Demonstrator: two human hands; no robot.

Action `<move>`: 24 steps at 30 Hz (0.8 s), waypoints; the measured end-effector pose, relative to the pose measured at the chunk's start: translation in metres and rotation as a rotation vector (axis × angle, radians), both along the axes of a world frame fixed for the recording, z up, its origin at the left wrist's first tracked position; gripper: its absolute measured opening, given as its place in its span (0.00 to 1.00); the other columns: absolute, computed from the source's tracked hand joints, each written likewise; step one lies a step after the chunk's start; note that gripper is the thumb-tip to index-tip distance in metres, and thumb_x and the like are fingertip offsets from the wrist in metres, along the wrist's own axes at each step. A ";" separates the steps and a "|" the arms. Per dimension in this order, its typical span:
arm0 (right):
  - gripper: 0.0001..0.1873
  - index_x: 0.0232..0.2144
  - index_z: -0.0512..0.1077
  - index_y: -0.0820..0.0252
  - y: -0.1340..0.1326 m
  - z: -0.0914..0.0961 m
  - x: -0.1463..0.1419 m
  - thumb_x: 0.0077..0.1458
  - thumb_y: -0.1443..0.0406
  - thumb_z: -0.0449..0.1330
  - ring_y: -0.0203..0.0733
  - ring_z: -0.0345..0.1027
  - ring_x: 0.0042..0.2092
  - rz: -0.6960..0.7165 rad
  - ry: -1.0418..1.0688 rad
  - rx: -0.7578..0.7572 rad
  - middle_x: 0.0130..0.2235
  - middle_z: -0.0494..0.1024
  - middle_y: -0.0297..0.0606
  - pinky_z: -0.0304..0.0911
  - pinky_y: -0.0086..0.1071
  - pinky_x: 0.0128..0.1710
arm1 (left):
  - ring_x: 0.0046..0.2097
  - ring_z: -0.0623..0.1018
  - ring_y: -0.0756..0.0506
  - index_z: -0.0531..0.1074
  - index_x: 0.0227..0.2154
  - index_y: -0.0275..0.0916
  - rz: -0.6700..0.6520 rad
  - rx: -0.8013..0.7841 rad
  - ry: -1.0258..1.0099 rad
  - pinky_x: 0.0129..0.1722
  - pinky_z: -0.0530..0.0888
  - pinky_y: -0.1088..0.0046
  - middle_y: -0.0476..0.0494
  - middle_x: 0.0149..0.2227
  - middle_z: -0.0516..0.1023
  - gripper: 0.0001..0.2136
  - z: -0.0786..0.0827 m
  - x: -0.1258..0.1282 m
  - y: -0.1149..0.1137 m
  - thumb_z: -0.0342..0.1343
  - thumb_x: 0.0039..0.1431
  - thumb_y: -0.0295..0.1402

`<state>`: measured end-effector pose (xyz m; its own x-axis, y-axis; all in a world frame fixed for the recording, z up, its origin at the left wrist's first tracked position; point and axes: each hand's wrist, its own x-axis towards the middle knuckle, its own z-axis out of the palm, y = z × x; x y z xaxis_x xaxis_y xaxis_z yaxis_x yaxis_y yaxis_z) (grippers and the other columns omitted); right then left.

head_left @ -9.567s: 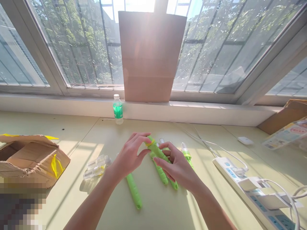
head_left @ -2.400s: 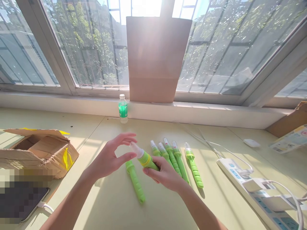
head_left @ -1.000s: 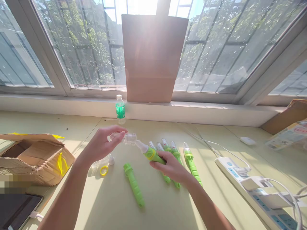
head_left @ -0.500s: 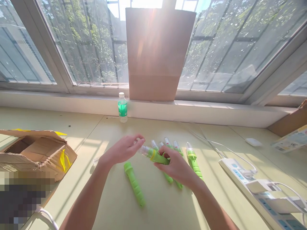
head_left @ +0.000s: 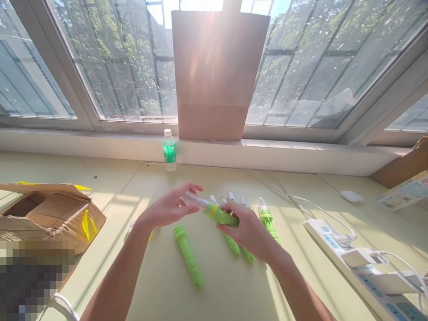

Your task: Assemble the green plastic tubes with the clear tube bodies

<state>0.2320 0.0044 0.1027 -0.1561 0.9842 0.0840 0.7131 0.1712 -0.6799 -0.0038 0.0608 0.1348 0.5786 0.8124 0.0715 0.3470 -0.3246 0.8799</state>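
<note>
My right hand (head_left: 245,225) grips a green plastic stick (head_left: 222,216) by its handle, fingers wrapped round it. The stick has a yellow ring and a clear ribbed cap (head_left: 200,203) pointing left. Around the cap's far end is my left hand (head_left: 174,205), thumb and fingers spread apart; whether they touch it I cannot tell. Below lies a green handle (head_left: 187,256) without a cap. Several similar capped sticks lie behind and under my right hand, one of them a green stick (head_left: 267,218) to its right. A small clear piece (head_left: 129,229) is partly hidden by my left wrist.
On the left stands an open cardboard box (head_left: 80,223) with yellow tape. A bottle with a green label (head_left: 169,151) stands near the sill, beside a cardboard sheet (head_left: 220,80) against the window. A white power strip (head_left: 329,243) with plugs and cables runs along the right.
The fingers of my left hand have spread apart from their closed pose at the clear cap. My right hand keeps hold of the stick. The view has shifted slightly.
</note>
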 end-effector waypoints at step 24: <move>0.14 0.47 0.73 0.52 -0.001 0.001 0.000 0.61 0.58 0.55 0.44 0.69 0.34 0.007 -0.139 0.119 0.35 0.79 0.36 0.61 0.37 0.38 | 0.43 0.76 0.45 0.61 0.54 0.43 0.260 0.024 -0.122 0.38 0.74 0.69 0.40 0.48 0.71 0.23 -0.009 0.021 0.003 0.53 0.60 0.48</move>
